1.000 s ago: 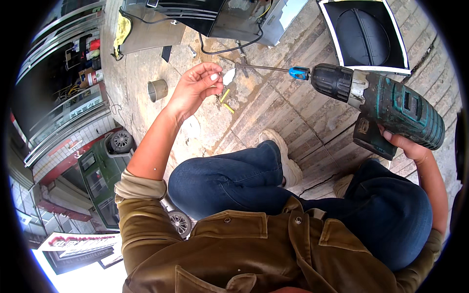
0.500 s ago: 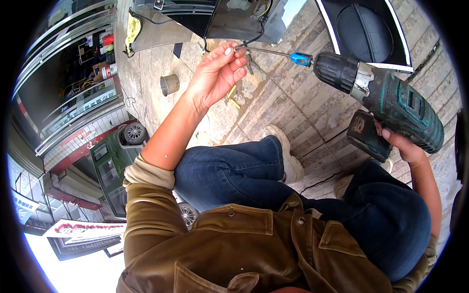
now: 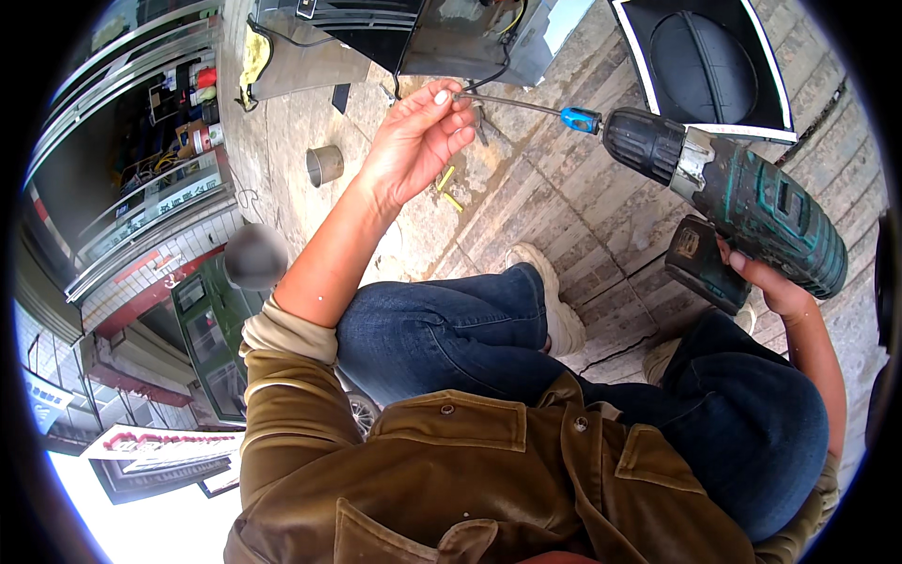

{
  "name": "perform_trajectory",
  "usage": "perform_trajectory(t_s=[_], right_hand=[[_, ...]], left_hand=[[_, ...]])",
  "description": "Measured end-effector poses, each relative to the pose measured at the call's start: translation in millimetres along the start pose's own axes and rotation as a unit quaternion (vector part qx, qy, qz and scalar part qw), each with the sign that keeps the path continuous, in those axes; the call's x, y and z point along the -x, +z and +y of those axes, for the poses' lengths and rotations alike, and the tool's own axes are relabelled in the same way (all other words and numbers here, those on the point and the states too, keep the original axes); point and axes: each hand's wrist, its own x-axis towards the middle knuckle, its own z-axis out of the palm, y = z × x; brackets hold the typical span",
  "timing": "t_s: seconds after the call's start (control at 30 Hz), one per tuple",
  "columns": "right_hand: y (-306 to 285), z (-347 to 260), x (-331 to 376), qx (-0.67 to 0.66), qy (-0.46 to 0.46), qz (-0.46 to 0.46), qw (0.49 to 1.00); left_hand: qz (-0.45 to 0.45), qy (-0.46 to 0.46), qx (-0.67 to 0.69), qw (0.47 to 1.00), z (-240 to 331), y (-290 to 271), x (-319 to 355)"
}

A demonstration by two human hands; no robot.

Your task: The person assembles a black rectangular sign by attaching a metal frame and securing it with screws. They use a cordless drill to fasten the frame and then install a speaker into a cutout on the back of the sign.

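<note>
My right hand (image 3: 772, 282) is wrapped round the grip of a dark green and black cordless drill (image 3: 766, 202), at the right. From its chuck a long thin metal bit (image 3: 517, 101) with a blue collar (image 3: 580, 119) points left. Thumb and index finger of my left hand (image 3: 413, 141) are pinched together at the bit's far tip. Whether a small piece also sits between those fingertips is hidden. The other left fingers curl loosely below. The bit runs nearly level, just in front of a metal and glass housing (image 3: 451, 47).
A black panel with a round disc and white edges (image 3: 705, 66) lies at the upper right. On the tiled ground are a metal cup (image 3: 325, 164), yellow strips (image 3: 451, 199) and a dark tool (image 3: 482, 127). A green vehicle (image 3: 209, 329) stands at the left.
The drill has shifted very slightly, its rear end a little lower and to the left. My left hand stays pinched at the bit's tip.
</note>
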Motion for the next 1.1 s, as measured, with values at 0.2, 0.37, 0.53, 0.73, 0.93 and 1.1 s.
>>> perform_trajectory(t_s=[0.2, 0.37, 0.53, 0.73, 0.93, 1.1], right_hand=[[4, -1, 2, 0.003, 0.013, 0.020, 1.000], [11, 0, 0, 0.186, -0.086, 0.022, 0.978], [17, -8, -27, -0.041, -0.207, -0.044, 0.977], [5, -43, -14, -0.034, -0.148, 0.006, 0.988], [-36, -25, -4, 0.103, -0.274, 0.146, 0.945], [-54, -38, -32, -0.144, -0.228, 0.174, 0.947]], left_hand=[[0.052, 0.017, -0.048, 0.997, -1, 7, -2], [0.086, 0.048, -0.059, 0.993, -2, 17, -1], [0.087, 0.072, 0.026, 0.993, 5, 22, -5], [0.055, 0.085, 0.030, 0.994, 29, 79, -26], [0.065, 0.262, -0.447, 0.853, 63, 134, -65], [0.094, 0.408, -0.778, 0.468, 106, 162, -140]])
